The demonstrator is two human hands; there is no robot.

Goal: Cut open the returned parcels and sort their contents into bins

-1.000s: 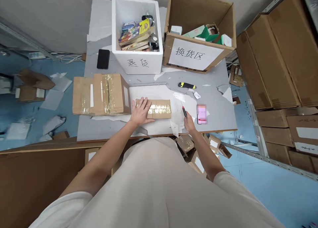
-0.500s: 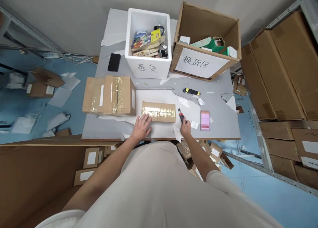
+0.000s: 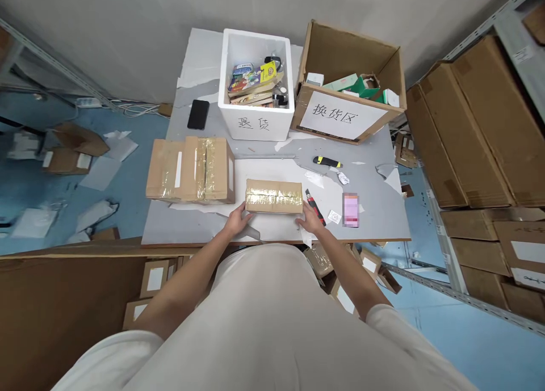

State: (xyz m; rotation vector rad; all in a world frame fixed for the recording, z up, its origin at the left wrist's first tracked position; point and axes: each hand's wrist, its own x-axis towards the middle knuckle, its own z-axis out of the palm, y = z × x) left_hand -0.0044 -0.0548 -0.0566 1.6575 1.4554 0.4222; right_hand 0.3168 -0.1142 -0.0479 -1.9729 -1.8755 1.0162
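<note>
Holding the taped box (image 3: 275, 196) between them, the left hand (image 3: 235, 221) and right hand (image 3: 311, 220) have fingers clamped at its ends. A red cutter (image 3: 315, 206) lies beside the right.

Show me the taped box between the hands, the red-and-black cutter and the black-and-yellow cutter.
Taped box (image 3: 275, 196): head view, middle of its top.
Red-and-black cutter (image 3: 315, 207): head view, middle of its handle.
Black-and-yellow cutter (image 3: 327, 162): head view, its handle's black middle.
</note>
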